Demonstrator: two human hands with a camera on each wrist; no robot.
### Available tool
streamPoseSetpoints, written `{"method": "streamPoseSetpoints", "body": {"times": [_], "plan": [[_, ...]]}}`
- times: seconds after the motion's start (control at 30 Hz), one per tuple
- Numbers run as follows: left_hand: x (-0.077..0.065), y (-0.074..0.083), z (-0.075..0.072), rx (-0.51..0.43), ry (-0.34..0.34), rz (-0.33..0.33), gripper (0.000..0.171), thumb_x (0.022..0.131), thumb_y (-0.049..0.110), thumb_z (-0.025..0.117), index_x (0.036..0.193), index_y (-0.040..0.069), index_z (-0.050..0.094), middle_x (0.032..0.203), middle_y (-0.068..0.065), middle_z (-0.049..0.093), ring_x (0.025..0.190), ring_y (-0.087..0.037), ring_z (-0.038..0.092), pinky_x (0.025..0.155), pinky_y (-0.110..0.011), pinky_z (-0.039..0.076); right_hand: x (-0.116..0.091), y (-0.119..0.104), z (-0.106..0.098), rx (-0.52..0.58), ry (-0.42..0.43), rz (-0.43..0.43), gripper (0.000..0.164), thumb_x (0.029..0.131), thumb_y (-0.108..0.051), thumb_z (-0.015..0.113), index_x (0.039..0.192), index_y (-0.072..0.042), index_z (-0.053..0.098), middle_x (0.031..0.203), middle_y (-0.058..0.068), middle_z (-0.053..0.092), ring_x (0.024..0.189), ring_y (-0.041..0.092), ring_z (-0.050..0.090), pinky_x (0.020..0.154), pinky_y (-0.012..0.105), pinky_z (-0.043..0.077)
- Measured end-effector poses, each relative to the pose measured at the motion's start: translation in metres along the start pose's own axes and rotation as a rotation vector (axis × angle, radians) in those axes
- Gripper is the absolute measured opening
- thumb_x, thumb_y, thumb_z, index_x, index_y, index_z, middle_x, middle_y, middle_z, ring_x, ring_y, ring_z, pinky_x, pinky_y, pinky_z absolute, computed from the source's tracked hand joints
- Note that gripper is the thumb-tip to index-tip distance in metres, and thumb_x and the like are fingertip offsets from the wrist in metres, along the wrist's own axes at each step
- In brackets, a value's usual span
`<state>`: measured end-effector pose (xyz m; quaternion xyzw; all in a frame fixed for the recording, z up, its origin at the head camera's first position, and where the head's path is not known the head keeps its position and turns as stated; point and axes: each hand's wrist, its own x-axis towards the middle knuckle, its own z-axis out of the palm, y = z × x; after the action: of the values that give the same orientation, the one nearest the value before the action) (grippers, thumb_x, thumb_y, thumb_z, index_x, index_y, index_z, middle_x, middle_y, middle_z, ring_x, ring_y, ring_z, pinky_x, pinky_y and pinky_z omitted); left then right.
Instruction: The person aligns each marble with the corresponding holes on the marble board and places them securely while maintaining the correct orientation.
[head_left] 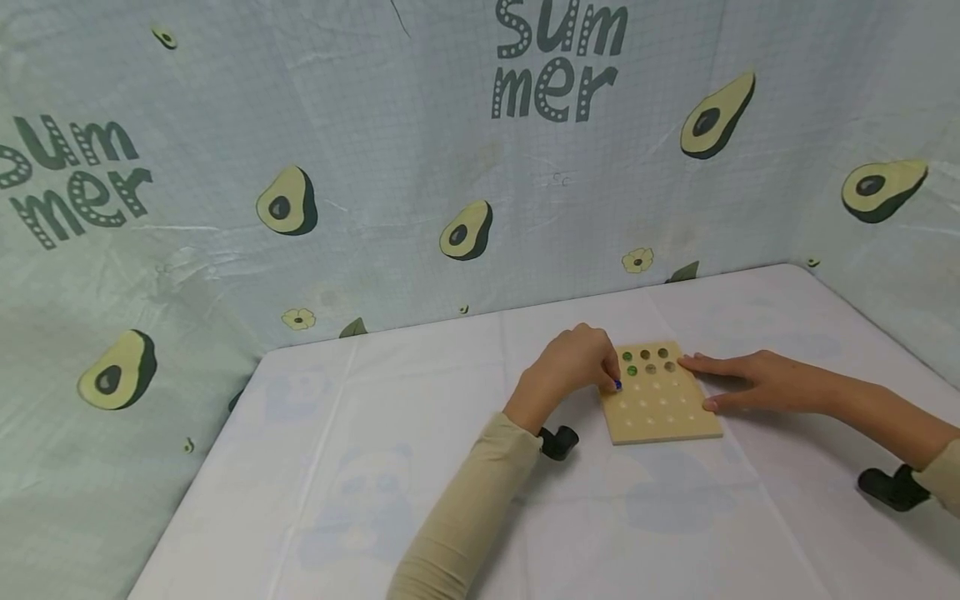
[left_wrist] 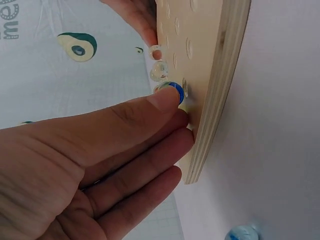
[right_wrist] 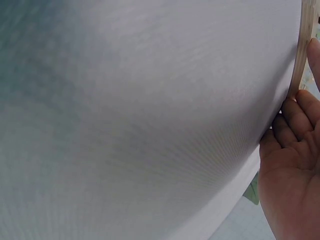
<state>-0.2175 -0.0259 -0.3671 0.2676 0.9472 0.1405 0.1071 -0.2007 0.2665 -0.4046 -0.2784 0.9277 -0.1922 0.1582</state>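
Observation:
A square light wooden board (head_left: 663,427) with rows of round hollows lies on the table. My left hand (head_left: 573,360) is over its left edge and pinches a blue glass marble (left_wrist: 178,93) between thumb and fingers, right at a hollow. Several marbles, among them a green marble (head_left: 632,370) and a clear marble (left_wrist: 159,70), sit in the two far rows. The nearer hollows show bare. At the board's right side my right hand (head_left: 765,383) rests its fingertips and thumb along the edge, holding nothing between them.
Another bluish marble (left_wrist: 242,233) lies on the white tablecloth (head_left: 360,467) near the board's edge in the left wrist view. Black wrist camera mounts (head_left: 558,442) hang under both forearms. A patterned cloth wall (head_left: 375,167) closes off the table's back.

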Motion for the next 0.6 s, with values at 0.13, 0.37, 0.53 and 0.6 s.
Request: {"method": "streamPoseSetpoints", "body": {"times": [0.13,0.37,0.53,0.6], "plan": [[0.001,0.002,0.001,0.024,0.008,-0.018,0.008,0.08,0.024,0.088,0.086,0.023,0.082,0.081,0.016,0.068,0.073,-0.002,0.059,0.064,-0.018,0.048,0.0,0.001,0.0,-0.006,0.003,-0.002,0.079,0.09,-0.06,0.066,0.156,-0.022,0.044,0.157,0.021,0.04,0.139,0.049,0.042,0.102,0.063,0.043],[-0.002,0.003,-0.001,0.017,0.001,-0.026,0.011,0.081,0.024,0.088,0.09,0.02,0.083,0.085,0.014,0.07,0.073,-0.002,0.06,0.064,-0.017,0.049,0.001,0.001,0.001,0.002,0.008,-0.002,0.079,0.09,-0.06,0.067,0.155,-0.022,0.045,0.156,0.022,0.04,0.14,0.049,0.041,0.103,0.063,0.042],[-0.009,0.0,-0.005,-0.005,-0.004,-0.033,0.014,0.083,0.024,0.086,0.096,0.019,0.083,0.089,0.013,0.074,0.077,-0.001,0.06,0.065,-0.016,0.049,0.0,0.001,0.001,0.0,0.009,0.007,0.08,0.09,-0.061,0.067,0.155,-0.021,0.045,0.156,0.022,0.04,0.14,0.05,0.04,0.104,0.064,0.042],[-0.013,-0.003,-0.007,-0.008,-0.003,-0.032,0.015,0.084,0.024,0.086,0.097,0.018,0.083,0.089,0.012,0.074,0.079,-0.002,0.06,0.065,-0.016,0.049,0.001,0.0,0.001,-0.004,0.012,0.009,0.08,0.089,-0.061,0.067,0.155,-0.021,0.045,0.156,0.022,0.04,0.14,0.05,0.04,0.104,0.065,0.041]]}}
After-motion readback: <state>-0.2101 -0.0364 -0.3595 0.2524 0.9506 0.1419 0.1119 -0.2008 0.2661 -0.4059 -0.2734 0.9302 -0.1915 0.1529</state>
